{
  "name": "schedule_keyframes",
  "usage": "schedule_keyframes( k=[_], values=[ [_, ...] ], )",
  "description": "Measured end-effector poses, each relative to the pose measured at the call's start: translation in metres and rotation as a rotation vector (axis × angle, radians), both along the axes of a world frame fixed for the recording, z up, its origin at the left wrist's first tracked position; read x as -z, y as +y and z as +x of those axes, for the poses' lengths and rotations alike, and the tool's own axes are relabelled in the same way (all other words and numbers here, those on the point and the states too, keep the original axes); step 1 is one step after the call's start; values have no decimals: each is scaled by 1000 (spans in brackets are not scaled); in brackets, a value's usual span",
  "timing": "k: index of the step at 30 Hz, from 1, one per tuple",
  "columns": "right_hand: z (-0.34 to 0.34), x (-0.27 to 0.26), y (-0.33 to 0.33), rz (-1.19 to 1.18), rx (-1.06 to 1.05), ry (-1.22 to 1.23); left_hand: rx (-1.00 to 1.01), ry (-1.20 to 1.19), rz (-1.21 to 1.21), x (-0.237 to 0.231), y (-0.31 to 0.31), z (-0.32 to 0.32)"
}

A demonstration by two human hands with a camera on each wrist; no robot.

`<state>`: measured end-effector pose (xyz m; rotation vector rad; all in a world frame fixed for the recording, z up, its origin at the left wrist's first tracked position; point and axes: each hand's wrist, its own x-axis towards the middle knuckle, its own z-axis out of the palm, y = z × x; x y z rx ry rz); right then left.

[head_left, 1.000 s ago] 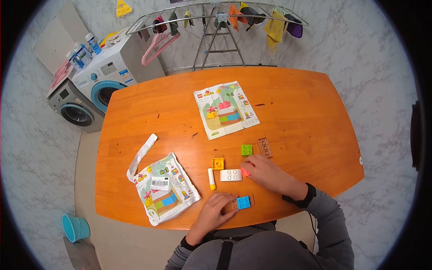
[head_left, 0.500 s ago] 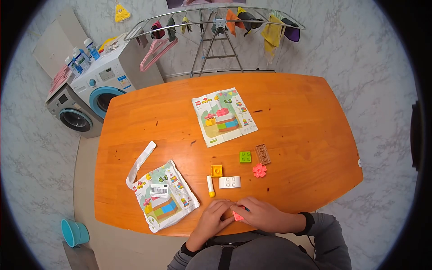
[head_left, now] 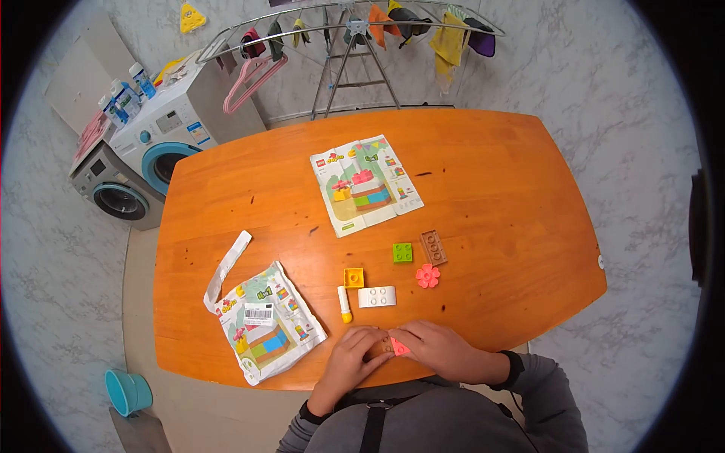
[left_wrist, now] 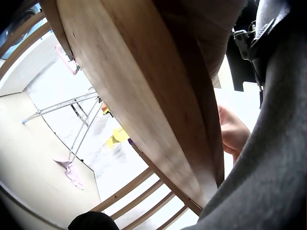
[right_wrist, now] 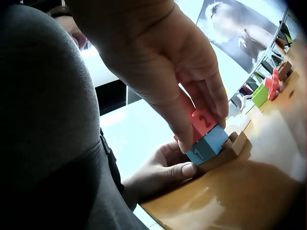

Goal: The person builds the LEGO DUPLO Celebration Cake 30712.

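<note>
From my remote station I have the right hand (head_left: 434,352) pinching a red block (right_wrist: 205,121) marked 2 between thumb and fingers, the block sitting on a blue block (right_wrist: 205,149) marked 1, which stands on a brown base (right_wrist: 225,157) at the near edge of the table (head_left: 498,226). At this stack's 9 o'clock, the left hand (head_left: 355,355) grips the brown base, its thumb along the near side; my left wrist view shows mostly the table's edge and a grey sleeve (left_wrist: 273,134). Taking the red block as my dial centre in the head view, I read a green block (head_left: 402,253) at 12, with a pink flower (head_left: 428,276) and a second brown block (head_left: 433,248) at 1, near each other. A white block (head_left: 377,297) and a yellow block (head_left: 353,278) lie at 11, and a white stick with a yellow end (head_left: 343,304) at 10. Further out, I see a printed bag (head_left: 260,328) at 9, a white strip (head_left: 228,270) at 10 and a leaflet (head_left: 366,185) at 12.
</note>
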<state>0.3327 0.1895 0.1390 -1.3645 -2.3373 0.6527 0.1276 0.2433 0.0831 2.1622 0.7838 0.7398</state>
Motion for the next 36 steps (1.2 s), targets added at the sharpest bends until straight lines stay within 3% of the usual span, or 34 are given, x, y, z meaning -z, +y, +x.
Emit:
schedule_keyframes(
  k=[7,9,13,16,18,22,24,28,31,36],
  values=[
    [3,1,9,-52,-27,-4,-1,-17,7,0,1,1],
    [2,3,8,25,-37,-52,-16,-28,-6,3,-2,0],
    [5,-17,29,-74,-136,-185,-18,-29,6,2,0,0],
    [14,-14,62,130,-119,-83,-18,-13,32,4,-1,-1],
    [23,-2,90,446,32,-119,-10,-27,16,6,-1,-1],
    [40,21,111,398,98,-282,-14,-37,42,2,0,-1],
    [44,38,113,144,91,-250,-6,-24,39,3,-1,-2],
    [42,42,113,223,82,-294,0,-41,18,7,-1,-2],
    [37,33,123,120,59,-208,-2,-30,35,5,0,-2],
    [12,20,132,261,23,-236,-12,-30,26,4,-1,-1]
  ],
)
